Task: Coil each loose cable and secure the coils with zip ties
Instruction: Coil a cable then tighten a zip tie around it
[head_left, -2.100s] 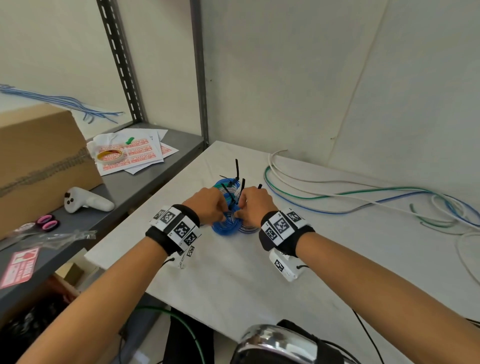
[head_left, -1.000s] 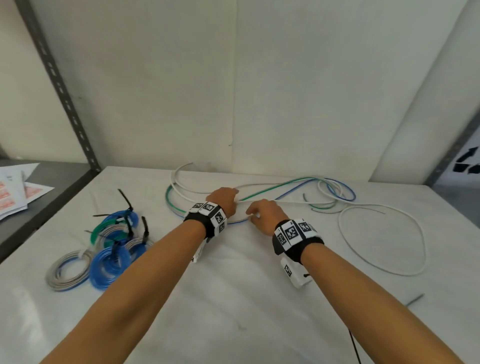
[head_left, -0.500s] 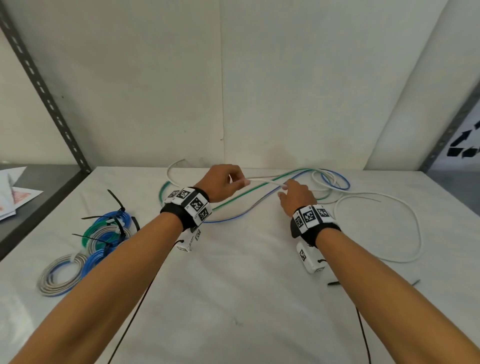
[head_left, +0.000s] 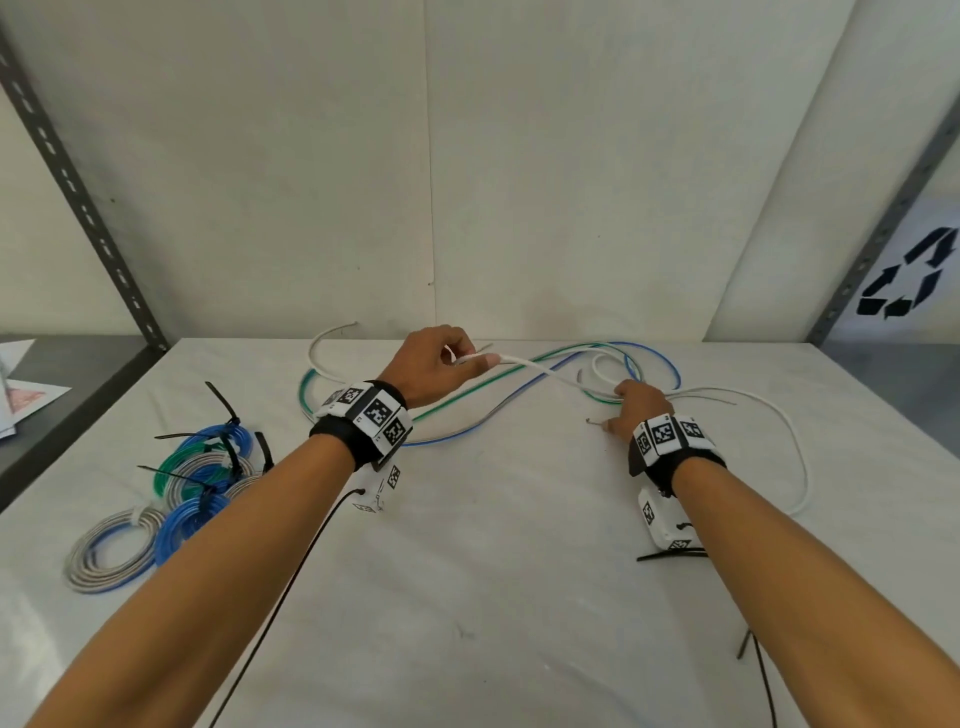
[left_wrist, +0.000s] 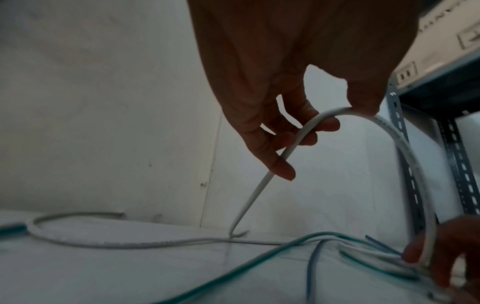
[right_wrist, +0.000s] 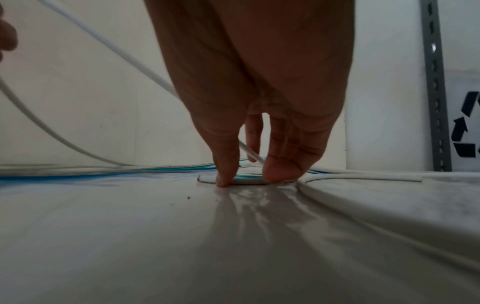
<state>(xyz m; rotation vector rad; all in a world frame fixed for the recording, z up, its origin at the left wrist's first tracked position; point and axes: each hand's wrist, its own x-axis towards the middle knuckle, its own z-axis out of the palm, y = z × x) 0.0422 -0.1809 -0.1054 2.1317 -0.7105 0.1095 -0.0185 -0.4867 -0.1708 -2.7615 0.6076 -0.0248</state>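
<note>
A long white cable (head_left: 550, 375) runs off the table between my two hands. My left hand (head_left: 470, 359) pinches it near one end, raised above the table; in the left wrist view the white cable (left_wrist: 405, 148) arcs from my left hand (left_wrist: 324, 123) down to the right one. My right hand (head_left: 621, 410) is low on the table (head_left: 467, 597) and pinches the same cable where it meets the surface, seen between thumb and fingers of my right hand (right_wrist: 244, 170). Loose green cable (head_left: 467, 400) and blue cable (head_left: 467, 434) lie under the span.
Several tied coils (head_left: 197, 483) with black zip-tie tails lie at the left. A loose zip tie (head_left: 670, 556) lies under my right wrist, another zip tie (head_left: 745, 644) nearer the front. Shelf uprights (head_left: 83, 197) flank the table; the wall is close behind.
Both hands left the tied coils and went right to the loose cables. In the last half second they spread apart along the white cable, the right hand sliding right and down to the table.
</note>
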